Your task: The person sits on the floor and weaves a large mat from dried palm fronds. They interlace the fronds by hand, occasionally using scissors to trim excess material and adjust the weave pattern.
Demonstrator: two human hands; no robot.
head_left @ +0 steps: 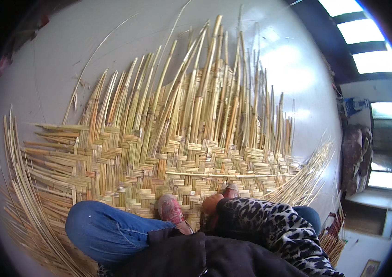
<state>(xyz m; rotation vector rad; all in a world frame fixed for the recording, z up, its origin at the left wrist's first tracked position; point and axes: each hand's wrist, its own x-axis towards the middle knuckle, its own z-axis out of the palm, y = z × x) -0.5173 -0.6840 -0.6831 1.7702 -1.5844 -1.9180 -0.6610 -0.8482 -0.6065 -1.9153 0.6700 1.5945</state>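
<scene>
A large half-woven mat [126, 157] of flat yellow reed strips lies on the floor, its loose unwoven ends [205, 83] fanning away from me. I crouch on its near edge, with blue-jeaned knees [99, 228] and pink shoes [170, 208] resting on the weave. My right hand [211, 202] comes out of a leopard-print sleeve [270, 221] and rests low on the mat between the shoes, fingers curled. Whether it grips a strip is hidden. My left hand is out of sight behind my dark jacket [177, 256].
The mat lies on a glossy grey floor [53, 60]. Loose long strips [25, 184] curve along the mat's left side and a few thin ones lie beyond it. A bundle of strips [332, 240] sits at the right. Dark furniture and bright windows [380, 180] stand at the far right.
</scene>
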